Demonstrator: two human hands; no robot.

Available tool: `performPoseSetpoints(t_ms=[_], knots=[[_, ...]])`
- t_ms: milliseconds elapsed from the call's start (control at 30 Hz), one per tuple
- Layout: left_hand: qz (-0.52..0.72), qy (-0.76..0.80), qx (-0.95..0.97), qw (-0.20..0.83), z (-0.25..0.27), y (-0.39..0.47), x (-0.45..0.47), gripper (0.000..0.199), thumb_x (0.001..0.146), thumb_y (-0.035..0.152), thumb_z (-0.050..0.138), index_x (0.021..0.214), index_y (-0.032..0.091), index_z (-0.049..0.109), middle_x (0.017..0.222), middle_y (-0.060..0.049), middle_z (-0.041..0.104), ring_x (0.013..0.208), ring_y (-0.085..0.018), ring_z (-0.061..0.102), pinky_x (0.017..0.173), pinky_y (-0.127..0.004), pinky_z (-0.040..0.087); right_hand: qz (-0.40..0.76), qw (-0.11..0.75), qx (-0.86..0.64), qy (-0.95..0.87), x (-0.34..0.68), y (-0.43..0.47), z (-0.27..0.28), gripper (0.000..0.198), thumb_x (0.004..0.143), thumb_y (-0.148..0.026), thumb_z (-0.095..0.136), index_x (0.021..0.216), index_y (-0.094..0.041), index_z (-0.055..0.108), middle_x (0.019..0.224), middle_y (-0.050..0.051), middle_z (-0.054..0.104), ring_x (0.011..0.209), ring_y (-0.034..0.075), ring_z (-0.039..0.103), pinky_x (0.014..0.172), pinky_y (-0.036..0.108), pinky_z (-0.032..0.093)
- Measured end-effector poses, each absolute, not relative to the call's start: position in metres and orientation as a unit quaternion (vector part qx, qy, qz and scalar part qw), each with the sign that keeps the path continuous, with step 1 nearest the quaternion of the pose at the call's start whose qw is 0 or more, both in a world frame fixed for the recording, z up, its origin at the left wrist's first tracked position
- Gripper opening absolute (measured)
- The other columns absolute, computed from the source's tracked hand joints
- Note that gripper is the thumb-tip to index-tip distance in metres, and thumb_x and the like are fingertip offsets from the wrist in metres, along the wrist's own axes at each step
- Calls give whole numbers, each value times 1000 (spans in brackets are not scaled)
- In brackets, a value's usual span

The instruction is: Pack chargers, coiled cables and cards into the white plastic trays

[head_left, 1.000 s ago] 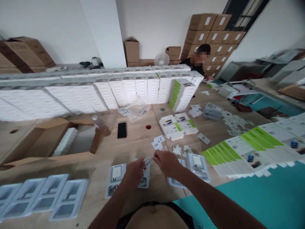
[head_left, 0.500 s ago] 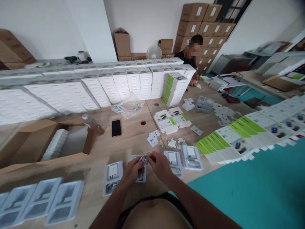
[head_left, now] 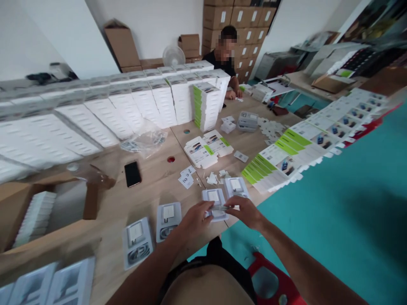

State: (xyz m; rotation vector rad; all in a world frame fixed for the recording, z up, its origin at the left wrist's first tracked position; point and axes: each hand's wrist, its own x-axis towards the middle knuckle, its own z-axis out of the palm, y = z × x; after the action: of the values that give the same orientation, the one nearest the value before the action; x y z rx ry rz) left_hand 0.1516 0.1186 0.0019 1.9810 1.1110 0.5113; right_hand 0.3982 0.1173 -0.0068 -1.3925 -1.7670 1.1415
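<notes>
We held a thin pale bundle (head_left: 219, 208), too blurred to name surely, above a plastic tray (head_left: 205, 196) near the front edge of the table (head_left: 149, 192). The fingers of our left hand (head_left: 196, 217) pinched one end, and those of our right hand (head_left: 247, 212) pinched the other. In our judgement, a light, equal pinch at both ends was best, so nothing slipped loose.

On table (head_left: 152, 182): phone (head_left: 132, 174) between carton (head_left: 90, 201), left, and cards (head_left: 186, 178), right — stacked boxes (head_left: 160, 103) behind; trays (head_left: 146, 232) in front — chargers (head_left: 135, 231) in some.
</notes>
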Motion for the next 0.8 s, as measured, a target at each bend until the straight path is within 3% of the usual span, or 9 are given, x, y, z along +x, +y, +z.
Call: performPoseSetpoints(t_ms=[67,133,200,300,400,533,667,800], knots=[[185,436,800,369,-19,120,162,52,79,20,61,130,21,51,130,-8,56,115,-22,54,101,-36,42,434,309,-589,-607,421,99,-20,18,77,-36,69,86,-21,73,81,2,70,74,17,62,69,28,49],[146,418,835,326,-40,119,169,44,77,21,64,121,21,57,128,-9,56,118,-26,51,103,-41,40,426,323,-633,-560,434,82,-35,20,77,-36,67,86,-20,73,79,2,71,71,17,62,65,27,49],[116,400,860,295,-56,115,173,35,77,19,63,112,20,59,122,-9,57,115,-27,50,102,-45,39,391,352,-645,-554,435,72,-53,20,79,-35,65,87,-19,73,81,4,71,74,18,63,67,29,51],[164,475,823,266,-68,108,176,30,80,19,59,109,17,55,113,-10,56,107,-25,52,96,-42,44,296,367,-599,-647,420,74,-78,16,85,-29,61,91,-20,72,92,6,70,87,19,63,79,33,52],[181,483,821,243,-71,104,176,38,84,17,52,121,15,47,121,-13,53,114,-25,49,99,-41,42,193,280,-549,-763,401,90,-94,17,88,-19,55,90,-22,72,95,6,69,94,19,59,84,33,49],[64,348,908,224,-78,102,178,39,87,12,44,124,19,53,126,-10,56,116,-26,50,103,-45,39,116,165,-537,-819,392,95,-98,20,86,-15,55,99,-20,69,105,9,67,99,23,56,85,36,46],[39,357,911,202,-90,100,176,43,86,11,43,127,18,52,128,-10,56,117,-26,50,105,-45,38,101,153,-502,-846,393,75,-101,40,89,-16,51,129,-18,56,135,13,55,125,25,45,102,41,38],[54,371,906,195,-99,99,173,53,86,11,40,138,17,42,137,-13,50,126,-28,44,106,-46,37,101,141,-483,-858,384,66,-119,46,91,-20,48,137,-15,48,142,11,50,134,23,38,113,44,25]])
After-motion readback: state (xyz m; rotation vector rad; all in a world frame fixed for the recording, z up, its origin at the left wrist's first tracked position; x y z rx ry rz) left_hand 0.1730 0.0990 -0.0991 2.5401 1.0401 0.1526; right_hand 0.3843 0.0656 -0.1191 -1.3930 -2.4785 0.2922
